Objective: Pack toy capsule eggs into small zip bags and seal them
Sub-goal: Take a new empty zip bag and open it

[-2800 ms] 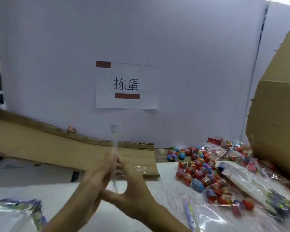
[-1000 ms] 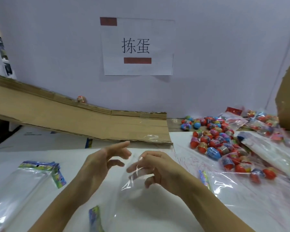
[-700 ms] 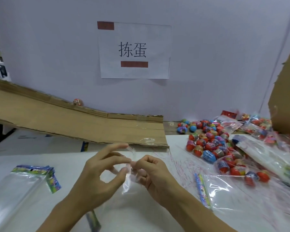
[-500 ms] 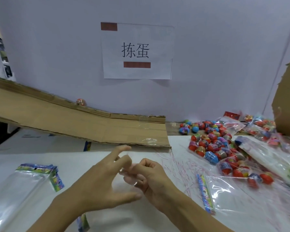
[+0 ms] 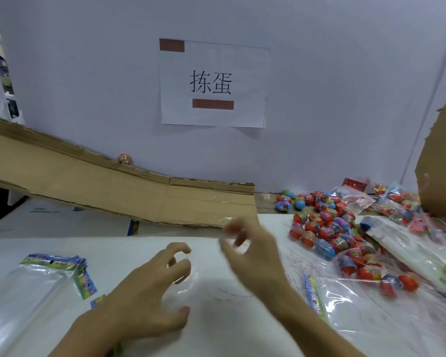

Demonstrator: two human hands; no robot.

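Note:
A clear zip bag (image 5: 206, 284) lies on the white table (image 5: 62, 243) in front of me, its coloured header (image 5: 98, 301) peeking out beside my left wrist. My left hand (image 5: 152, 287) sits over the bag with fingers and thumb curled round its plastic. My right hand (image 5: 250, 251) is raised just right of it, blurred by motion, fingers curled with thumb and forefinger close together; whether it pinches anything is unclear. A heap of red and blue capsule eggs (image 5: 325, 228) lies on the table to the right.
A stack of empty clear bags (image 5: 31, 292) lies at the left. A cardboard ramp (image 5: 113, 191) slopes along the back wall with one egg (image 5: 124, 159) on it. Filled bags (image 5: 397, 210) and a cardboard box (image 5: 440, 155) stand at the right. Thin red strips (image 5: 299, 258) litter the table.
The hands, pinched together over the bag half a second ago, have parted. My right hand has swung up and right; my left has dropped onto the bag.

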